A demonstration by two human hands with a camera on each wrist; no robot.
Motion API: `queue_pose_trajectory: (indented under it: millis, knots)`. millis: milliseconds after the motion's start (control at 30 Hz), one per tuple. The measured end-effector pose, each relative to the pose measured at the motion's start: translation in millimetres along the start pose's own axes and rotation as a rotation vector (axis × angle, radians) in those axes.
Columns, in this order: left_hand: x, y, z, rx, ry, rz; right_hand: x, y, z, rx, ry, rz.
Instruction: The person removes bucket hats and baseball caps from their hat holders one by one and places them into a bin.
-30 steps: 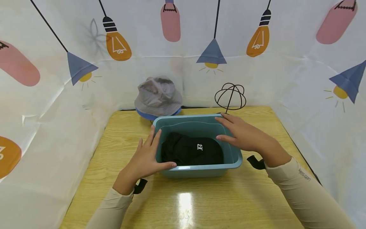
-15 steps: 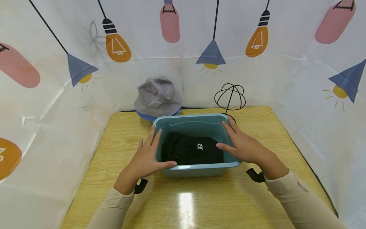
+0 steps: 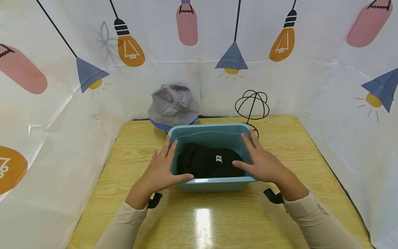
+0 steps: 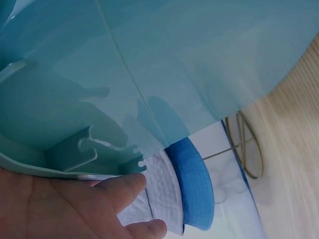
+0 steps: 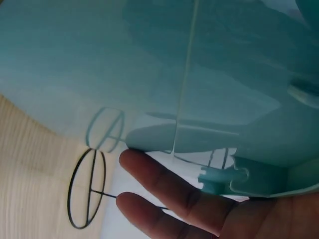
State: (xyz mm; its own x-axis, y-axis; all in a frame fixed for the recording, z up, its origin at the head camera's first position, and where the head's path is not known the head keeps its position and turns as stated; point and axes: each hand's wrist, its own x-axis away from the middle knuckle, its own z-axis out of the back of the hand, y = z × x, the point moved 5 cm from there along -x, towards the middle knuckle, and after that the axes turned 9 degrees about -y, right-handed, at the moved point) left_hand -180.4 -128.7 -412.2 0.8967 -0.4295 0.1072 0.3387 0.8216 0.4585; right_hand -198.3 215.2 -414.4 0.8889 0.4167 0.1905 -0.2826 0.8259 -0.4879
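Note:
A teal plastic basin [image 3: 214, 137] stands on the table with a black cap [image 3: 202, 160] lying inside; the cap bears a white letter. My left hand [image 3: 158, 173] rests on the basin's left rim, fingers extended and thumb laid along the front edge. On the opposite side, my right hand [image 3: 267, 164] touches the right rim, its thumb reaching over the inside and its fingers spread along the edge. In the left wrist view, straight fingers [image 4: 122, 191] lie just below the rim outside the wall. The right wrist view has straight fingers [image 5: 164, 179] against the basin's outer side.
Behind the basin at left sits a grey bucket hat [image 3: 174, 105] with a blue brim under it. A black wire hat stand [image 3: 252, 105] rises at the back right. White printed cloth [image 3: 205, 86] walls the wooden table [image 3: 174, 221] behind and on both sides.
My right hand has come down and toward me, from above the back right corner onto the basin's right rim. My left hand has kept its place on the left rim.

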Motion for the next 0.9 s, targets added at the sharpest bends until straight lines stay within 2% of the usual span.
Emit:
queue_pose_trajectory:
  millis: [133, 333, 533, 733, 900]
  knots:
    - [-0.5, -0.6, 0.0, 0.003, 0.003, 0.002, 0.9, -0.4, 0.2, 0.003, 0.009, 0.002]
    - [-1.2, -2.0, -0.6, 0.007, -0.001, 0.001, 1.9, 0.1, -1.4, -0.058, 0.039, 0.008]
    - [0.5, 0.2, 1.1, -0.017, -0.007, -0.004, 2.0, -0.4, -1.2, -0.086, 0.025, 0.01]
    - [0.7, 3.3, 7.3, -0.107, -0.01, -0.008, -0.9, -0.2, -1.4, -0.081, 0.002, 0.021]
    - [-8.0, 4.6, 17.0, -0.206, 0.005, -0.02, 0.8, 1.2, -2.0, -0.071, -0.003, 0.011]
